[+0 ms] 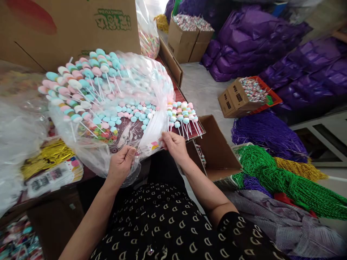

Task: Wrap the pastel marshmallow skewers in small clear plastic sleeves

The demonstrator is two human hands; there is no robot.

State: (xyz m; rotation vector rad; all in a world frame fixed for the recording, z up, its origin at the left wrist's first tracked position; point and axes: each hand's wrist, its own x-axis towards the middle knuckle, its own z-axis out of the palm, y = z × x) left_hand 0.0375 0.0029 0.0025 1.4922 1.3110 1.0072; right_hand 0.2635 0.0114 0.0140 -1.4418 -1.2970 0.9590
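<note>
My left hand point(121, 162) is closed, its thumb against the curled fingers, at the table's front edge. Clear plastic lies around its fingertips; what they hold is hidden. My right hand point(175, 146) pinches with thumb and forefinger beside a small piece printed with pink and yellow dots point(154, 145). I cannot make out what is in that pinch. Behind it fans a bundle of thin white sticks point(155, 126). A large clear bag point(159, 77) partly covers many pastel candy skewers point(94, 70). Loose blue, pink and white candies point(137, 115) lie before it.
More skewers point(183, 113) lie at the table's right corner, by an open carton point(223, 151). Gold strips point(51, 155) and a printed stack point(58, 177) are at left. A large cardboard box point(67, 29) stands behind. Green cords point(271, 169) and purple sacks point(244, 39) are at right.
</note>
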